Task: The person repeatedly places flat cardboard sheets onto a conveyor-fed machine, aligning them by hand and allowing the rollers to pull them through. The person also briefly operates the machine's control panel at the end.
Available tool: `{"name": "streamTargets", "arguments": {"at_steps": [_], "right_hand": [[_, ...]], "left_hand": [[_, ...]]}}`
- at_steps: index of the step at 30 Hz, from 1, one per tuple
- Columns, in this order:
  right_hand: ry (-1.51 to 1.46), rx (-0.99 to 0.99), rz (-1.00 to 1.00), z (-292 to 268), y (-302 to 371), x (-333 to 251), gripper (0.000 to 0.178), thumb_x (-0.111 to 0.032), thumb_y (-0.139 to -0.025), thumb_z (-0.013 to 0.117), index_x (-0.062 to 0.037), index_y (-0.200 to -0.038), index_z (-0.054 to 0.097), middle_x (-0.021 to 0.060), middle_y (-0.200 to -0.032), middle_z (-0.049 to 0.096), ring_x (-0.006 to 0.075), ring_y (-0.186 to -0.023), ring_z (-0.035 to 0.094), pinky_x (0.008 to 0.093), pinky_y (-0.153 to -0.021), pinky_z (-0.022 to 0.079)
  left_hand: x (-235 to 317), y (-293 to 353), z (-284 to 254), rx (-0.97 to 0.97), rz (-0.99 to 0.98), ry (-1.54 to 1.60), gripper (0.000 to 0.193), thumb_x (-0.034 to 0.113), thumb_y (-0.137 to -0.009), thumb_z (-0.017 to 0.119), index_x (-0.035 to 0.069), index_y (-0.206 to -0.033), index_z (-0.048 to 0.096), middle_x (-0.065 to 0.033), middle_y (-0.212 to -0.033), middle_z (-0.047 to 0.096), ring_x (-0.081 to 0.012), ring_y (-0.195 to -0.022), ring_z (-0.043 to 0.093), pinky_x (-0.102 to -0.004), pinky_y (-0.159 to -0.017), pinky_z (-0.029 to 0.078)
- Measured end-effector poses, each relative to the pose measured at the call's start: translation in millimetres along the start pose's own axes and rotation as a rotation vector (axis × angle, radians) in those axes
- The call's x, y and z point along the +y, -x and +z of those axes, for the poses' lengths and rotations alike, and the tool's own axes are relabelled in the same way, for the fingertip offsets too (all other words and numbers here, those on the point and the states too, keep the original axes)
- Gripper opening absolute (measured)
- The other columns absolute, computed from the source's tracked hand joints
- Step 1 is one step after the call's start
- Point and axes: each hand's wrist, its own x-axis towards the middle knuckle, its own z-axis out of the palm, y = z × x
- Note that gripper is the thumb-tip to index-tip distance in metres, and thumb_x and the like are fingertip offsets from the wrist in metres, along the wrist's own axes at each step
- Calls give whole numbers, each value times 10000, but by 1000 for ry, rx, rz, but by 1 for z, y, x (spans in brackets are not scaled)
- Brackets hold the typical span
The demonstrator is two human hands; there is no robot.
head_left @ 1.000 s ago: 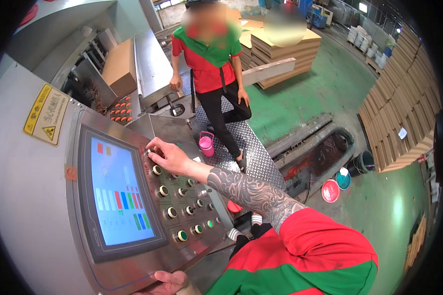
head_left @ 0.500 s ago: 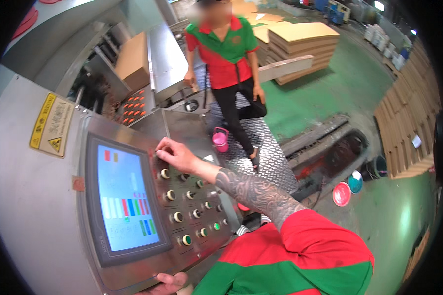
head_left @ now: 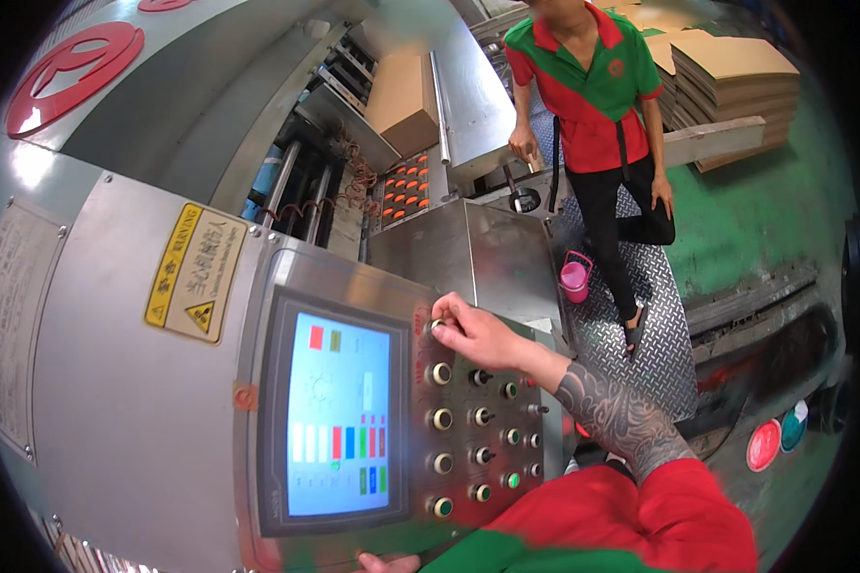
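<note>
My right hand (head_left: 473,332) reaches from the right, its tattooed forearm across the edge of a metal control panel (head_left: 349,277). Its fingers are closed round a round button (head_left: 438,326) at the top of the button rows, partly hidden by the fingertips. Beside it glows a touch screen (head_left: 344,411) with coloured blocks. Below my right hand run rows of push buttons (head_left: 441,418) and black rotary switches (head_left: 484,416); one green button (head_left: 513,480) is lit. My left hand (head_left: 389,563) shows only in part at the panel's lower edge, fingers stretched out and holding nothing visible.
A co-worker (head_left: 597,124) stands on a checkered metal plate (head_left: 661,353) beyond the panel, near a pink bucket (head_left: 575,279). Cardboard stacks (head_left: 741,86) stand behind; more board (head_left: 401,100) sits in the machine. A yellow warning label (head_left: 193,272) is left of the screen.
The view has swung left and closer to the panel, so things sit further right in the picture. My right hand stays at the same top button; less of my left hand shows.
</note>
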Motion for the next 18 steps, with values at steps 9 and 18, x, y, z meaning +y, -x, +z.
{"name": "streamTargets", "arguments": {"at_steps": [9,18], "right_hand": [[-8,-149,27,-18,-2,-5,651,-452,-908,782,-50,-1307,460,75,-891,505,218,-812,549,369,-726,455],[21,-194,-27,-22,-6,-3,748,-446,-808,878,-107,-1317,447,72,-904,520,248,-796,557,383,-727,471]], "left_hand": [[-4,18,-5,124,-42,-72,687,229,-973,569,-62,-1521,275,-265,-1377,477,-366,-1170,543,-538,-1015,456],[-16,34,-47,330,-103,-12,572,150,-985,576,-100,-1445,346,-274,-1220,593,-361,-982,659,-522,-896,546]]}}
